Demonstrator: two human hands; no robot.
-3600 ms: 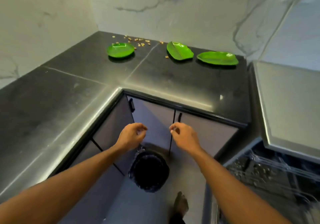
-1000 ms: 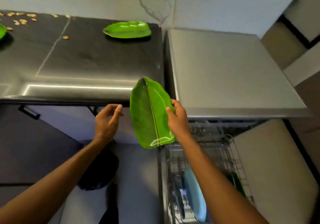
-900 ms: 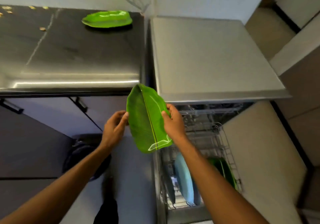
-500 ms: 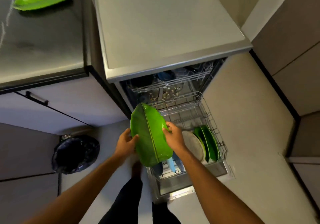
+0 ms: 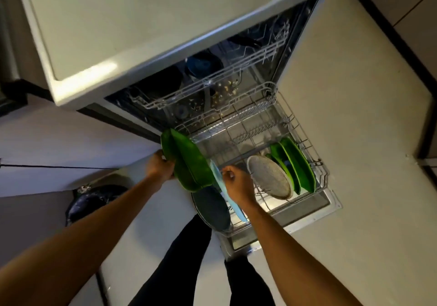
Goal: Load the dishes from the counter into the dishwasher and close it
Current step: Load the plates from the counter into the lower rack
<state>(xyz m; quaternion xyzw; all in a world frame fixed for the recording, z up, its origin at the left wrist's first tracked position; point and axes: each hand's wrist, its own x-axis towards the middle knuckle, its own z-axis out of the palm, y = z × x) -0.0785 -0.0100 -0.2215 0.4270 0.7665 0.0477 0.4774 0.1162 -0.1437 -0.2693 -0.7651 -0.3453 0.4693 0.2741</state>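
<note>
Holding leaf plate (image 5: 186, 163) on edge in left hand (image 5: 159, 169), long axis running into lower rack (image 5: 250, 128), left of blue plate (image 5: 216, 175); right hand (image 5: 237, 182) curled, grasp unclear

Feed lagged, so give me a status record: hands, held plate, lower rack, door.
left hand: grips leaf-shaped green plate by its edge
right hand: curled at light blue plate; grip unclear
leaf-shaped green plate: on edge over rack's left end
lower rack: pulled out; also holds dark plate, speckled grey plate, green plates
dishwasher door: open
</note>
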